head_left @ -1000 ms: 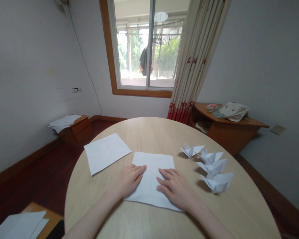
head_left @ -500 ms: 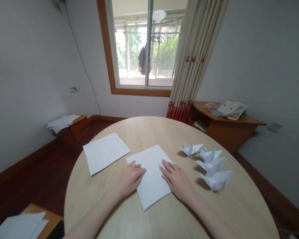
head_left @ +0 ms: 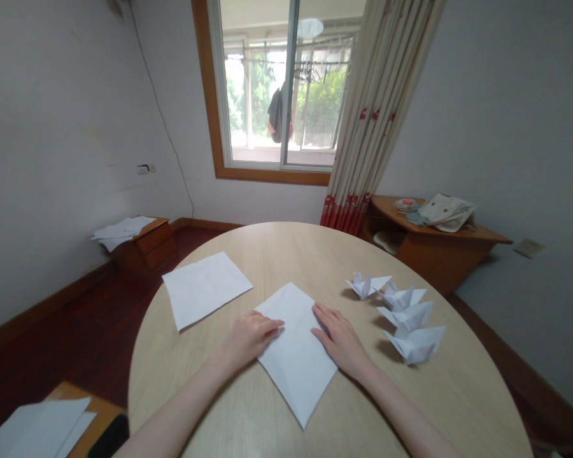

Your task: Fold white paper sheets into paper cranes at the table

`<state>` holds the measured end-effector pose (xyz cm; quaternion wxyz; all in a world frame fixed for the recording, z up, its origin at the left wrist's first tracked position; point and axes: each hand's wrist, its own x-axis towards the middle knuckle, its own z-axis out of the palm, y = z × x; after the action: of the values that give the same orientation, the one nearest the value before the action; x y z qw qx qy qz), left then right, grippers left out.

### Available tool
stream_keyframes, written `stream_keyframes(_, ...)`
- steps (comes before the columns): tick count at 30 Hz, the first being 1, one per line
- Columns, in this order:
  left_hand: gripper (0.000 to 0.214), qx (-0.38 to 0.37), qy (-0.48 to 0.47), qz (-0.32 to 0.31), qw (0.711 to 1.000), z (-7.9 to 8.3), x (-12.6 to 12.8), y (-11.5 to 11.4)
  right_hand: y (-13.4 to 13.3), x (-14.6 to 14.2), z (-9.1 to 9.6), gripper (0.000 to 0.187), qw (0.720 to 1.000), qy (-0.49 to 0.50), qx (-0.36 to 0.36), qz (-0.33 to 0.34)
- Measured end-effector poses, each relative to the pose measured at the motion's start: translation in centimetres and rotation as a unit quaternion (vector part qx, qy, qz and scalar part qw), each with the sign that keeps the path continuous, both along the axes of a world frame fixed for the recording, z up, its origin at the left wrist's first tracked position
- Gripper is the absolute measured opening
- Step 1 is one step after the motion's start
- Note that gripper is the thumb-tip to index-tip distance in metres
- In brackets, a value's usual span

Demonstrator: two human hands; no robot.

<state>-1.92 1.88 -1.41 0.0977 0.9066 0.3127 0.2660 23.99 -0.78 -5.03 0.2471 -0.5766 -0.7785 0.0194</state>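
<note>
A white square sheet of paper (head_left: 296,350) lies on the round wooden table (head_left: 315,254), turned so one corner points toward me. My left hand (head_left: 248,337) rests flat on its left edge with fingers stretched out. My right hand (head_left: 341,340) lies flat on its right edge, fingers extended too. Neither hand grips anything. Several folded white paper cranes (head_left: 403,315) stand in a row to the right of my right hand.
A second white sheet (head_left: 205,289) lies on the table's left side. More paper (head_left: 38,432) sits on a low surface at bottom left. A small cabinet with papers (head_left: 134,238) stands by the left wall, and a corner desk (head_left: 439,238) at right.
Both hands have turned the sheet clockwise under their palms, from lying square to me to lying as a diamond with a corner toward me.
</note>
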Motion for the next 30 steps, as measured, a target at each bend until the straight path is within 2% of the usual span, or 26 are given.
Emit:
stream_keyframes(2,0.028,-0.005,0.004,0.014,1.0,-0.1,0.1,0.2,0.1,0.0,0.0,0.045,1.0,0.009,0.001,-0.003)
stream_keyframes(7,0.06,-0.008,0.035,0.11,0.993,-0.1,0.2,0.5,0.2,0.0,-0.5,0.051,1.0,0.016,0.006,-0.026)
stream_keyframes(11,0.069,-0.046,0.014,0.163,0.985,-0.6,0.2,0.6,0.4,0.1,-1.2,0.056,0.999,0.03,0.013,-0.031)
stream_keyframes(17,0.076,-0.134,-0.047,0.156,0.978,-2.1,0.5,1.1,0.4,0.3,-1.7,0.062,0.997,0.057,0.028,-0.039)
stream_keyframes(23,0.084,-0.136,-0.065,0.149,0.977,-2.6,0.5,1.4,0.2,0.4,-1.9,0.071,0.995,0.063,0.062,-0.053)
stream_keyframes(30,0.09,-0.135,-0.073,0.151,0.977,-2.4,0.5,1.3,0.1,0.0,-1.4,0.075,0.993,0.089,0.061,-0.045)
